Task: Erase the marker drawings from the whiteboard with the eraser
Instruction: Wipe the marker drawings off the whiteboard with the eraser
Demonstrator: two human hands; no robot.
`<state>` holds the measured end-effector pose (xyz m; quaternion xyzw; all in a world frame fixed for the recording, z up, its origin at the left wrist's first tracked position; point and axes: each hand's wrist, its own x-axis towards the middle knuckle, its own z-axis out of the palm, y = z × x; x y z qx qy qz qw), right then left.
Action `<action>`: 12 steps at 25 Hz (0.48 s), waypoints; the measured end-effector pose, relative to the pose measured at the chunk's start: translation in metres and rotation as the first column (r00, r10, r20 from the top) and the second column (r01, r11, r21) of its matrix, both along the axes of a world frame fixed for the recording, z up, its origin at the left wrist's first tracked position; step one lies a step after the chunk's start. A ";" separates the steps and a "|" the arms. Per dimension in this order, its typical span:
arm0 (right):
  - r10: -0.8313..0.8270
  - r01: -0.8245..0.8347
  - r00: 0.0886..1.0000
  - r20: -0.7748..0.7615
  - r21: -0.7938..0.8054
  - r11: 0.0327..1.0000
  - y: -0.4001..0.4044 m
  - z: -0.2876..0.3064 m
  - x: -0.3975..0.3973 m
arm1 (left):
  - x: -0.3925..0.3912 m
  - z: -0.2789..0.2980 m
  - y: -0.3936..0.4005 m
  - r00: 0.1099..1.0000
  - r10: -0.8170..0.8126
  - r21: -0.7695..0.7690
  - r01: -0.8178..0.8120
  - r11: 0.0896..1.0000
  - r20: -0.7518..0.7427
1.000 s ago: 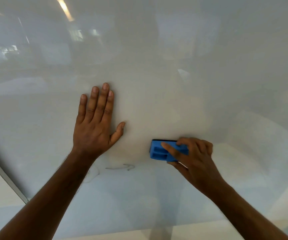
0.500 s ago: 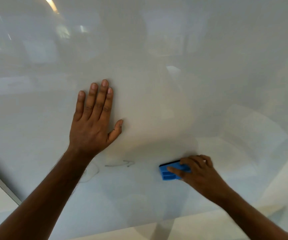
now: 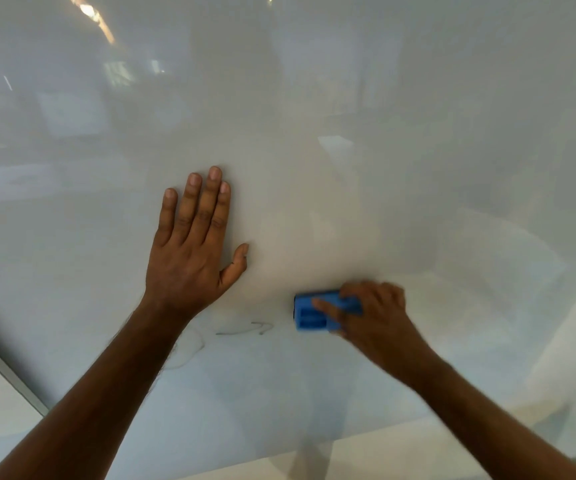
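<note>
A glossy whiteboard (image 3: pixel 383 133) fills the view. My right hand (image 3: pixel 376 317) grips a blue eraser (image 3: pixel 310 311) and presses it against the board, blurred by motion. Just left of the eraser is a thin grey arrow drawing (image 3: pixel 245 330). A faint curved marker line (image 3: pixel 194 344) lies beside my left forearm, partly hidden by it. My left hand (image 3: pixel 189 251) rests flat on the board with fingers spread, up and left of the arrow.
The board's grey metal frame edge (image 3: pixel 6 372) runs diagonally at the lower left, with a pale wall beyond it. The board's bottom edge (image 3: pixel 314 448) crosses the lower part of the view. Room lights reflect in the upper left of the board.
My right hand swept the eraser down and right, then back up and left, ending closer to the arrow. My left hand stayed flat on the board.
</note>
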<state>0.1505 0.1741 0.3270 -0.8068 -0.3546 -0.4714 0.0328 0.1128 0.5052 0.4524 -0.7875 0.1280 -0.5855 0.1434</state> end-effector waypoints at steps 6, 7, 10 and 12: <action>-0.066 0.066 0.998 -0.010 -0.051 0.997 -0.049 -0.020 0.010 | -0.003 0.000 0.006 1.000 -0.012 0.040 0.013 0.999 -0.007; -0.068 0.069 0.997 -0.040 0.020 0.997 -0.059 -0.002 0.012 | -0.003 0.000 0.006 1.000 -0.011 0.041 0.011 0.999 -0.006; -0.053 0.087 0.990 -0.132 0.270 0.959 -0.076 0.049 0.017 | -0.003 0.000 0.005 1.000 -0.012 0.034 0.012 0.999 -0.006; -0.022 0.100 0.981 -0.193 0.405 0.909 -0.074 0.063 0.020 | -0.003 -0.001 0.005 1.000 -0.004 0.034 0.004 0.999 -0.006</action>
